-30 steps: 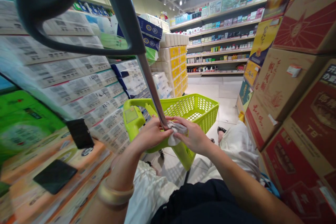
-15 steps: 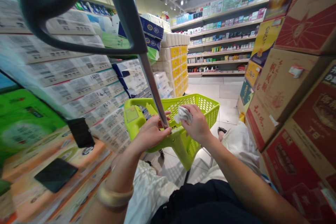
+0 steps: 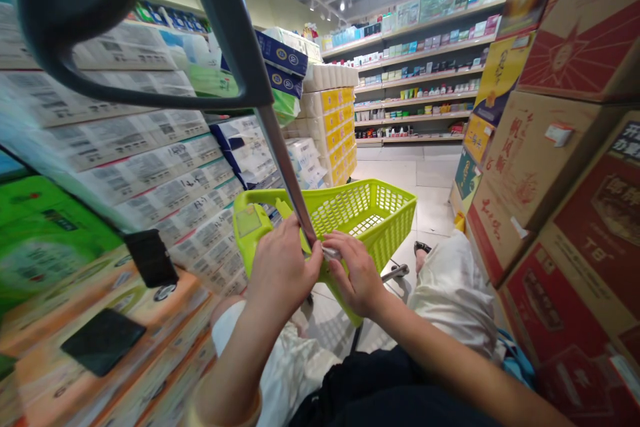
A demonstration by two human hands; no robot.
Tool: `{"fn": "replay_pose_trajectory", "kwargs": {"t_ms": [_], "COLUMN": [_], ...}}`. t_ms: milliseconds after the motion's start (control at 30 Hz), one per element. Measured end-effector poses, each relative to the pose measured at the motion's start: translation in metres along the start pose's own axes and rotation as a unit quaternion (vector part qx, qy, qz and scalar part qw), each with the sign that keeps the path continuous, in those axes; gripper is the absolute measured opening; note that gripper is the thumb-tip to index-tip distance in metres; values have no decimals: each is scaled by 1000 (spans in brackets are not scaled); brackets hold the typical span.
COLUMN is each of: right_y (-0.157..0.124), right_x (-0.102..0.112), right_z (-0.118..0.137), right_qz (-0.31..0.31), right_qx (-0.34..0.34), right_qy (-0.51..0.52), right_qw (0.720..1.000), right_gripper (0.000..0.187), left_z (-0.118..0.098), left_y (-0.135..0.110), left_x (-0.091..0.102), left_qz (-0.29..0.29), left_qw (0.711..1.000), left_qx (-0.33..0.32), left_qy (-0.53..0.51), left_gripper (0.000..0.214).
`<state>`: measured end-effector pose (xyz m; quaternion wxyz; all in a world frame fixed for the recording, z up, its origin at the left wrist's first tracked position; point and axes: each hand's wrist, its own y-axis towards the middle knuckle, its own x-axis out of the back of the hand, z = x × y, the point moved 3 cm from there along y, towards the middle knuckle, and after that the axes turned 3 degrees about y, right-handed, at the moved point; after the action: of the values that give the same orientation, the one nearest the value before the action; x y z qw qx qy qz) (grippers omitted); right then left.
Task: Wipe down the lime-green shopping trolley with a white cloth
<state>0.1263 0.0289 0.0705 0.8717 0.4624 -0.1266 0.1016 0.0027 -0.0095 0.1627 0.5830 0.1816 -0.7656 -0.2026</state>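
A lime-green shopping cart basket [image 3: 373,223] with perforated walls stands in front of me. From its near end a grey metal pole [image 3: 286,163] rises, tilted left, to a dark grey loop handle [image 3: 245,73]. My left hand [image 3: 283,260] is closed around the pole's lower end, thumb on the near side, most fingertips hidden. My right hand [image 3: 356,273] is closed on a crumpled white tissue [image 3: 331,253] and presses it against the pole's base beside my left thumb. Only a small part of the tissue shows between the fingers.
Stacked white tissue packs [image 3: 165,153] line the left side. A black phone [image 3: 103,341] lies on orange packs [image 3: 55,380] there, near a dark upright object [image 3: 150,258]. Cardboard cartons [image 3: 530,160] are stacked at right. Shelves [image 3: 415,93] of small goods stand beyond the tiled floor [image 3: 435,177].
My right hand has come down and left, bringing the tissue from above the basket's near rim to the pole's base. My left hand has rolled over, its back now facing up.
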Motion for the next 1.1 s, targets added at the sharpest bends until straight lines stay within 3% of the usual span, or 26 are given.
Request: {"fn": "replay_pose_trajectory", "kwargs": {"t_ms": [133, 233, 433, 600, 800, 1000, 1100], "right_y": [4, 7, 3, 0, 3, -2, -1], "right_x": [-8, -16, -19, -21, -25, -16, -26], "right_z": [1, 0, -13, -16, -9, -29, -16], "right_qz": [-40, -50, -41, -66, -17, -45, -38], "right_qx": [-38, -39, 3, -41, 6, -78, -38], "right_qy": [16, 20, -50, -75, -62, -105, -82], "right_qw": [998, 998, 998, 994, 998, 990, 995], "right_gripper": [21, 22, 34, 33, 31, 32, 33], "left_z": [-10, -11, -5, -3, 0, 4, 6], "left_y": [-10, -15, -17, -18, -19, -18, -19], "left_x": [-11, -24, -28, -29, -28, -25, -25], "left_qz": [-67, -62, -63, -64, -91, -94, -101], "left_qw": [983, 969, 973, 975, 975, 978, 979], "left_qx": [65, 98, 89, 88, 102, 90, 97], "left_qy": [-160, -217, -205, -194, -177, -162, -149], "left_gripper": [38, 43, 48, 53, 63, 66, 70]}}
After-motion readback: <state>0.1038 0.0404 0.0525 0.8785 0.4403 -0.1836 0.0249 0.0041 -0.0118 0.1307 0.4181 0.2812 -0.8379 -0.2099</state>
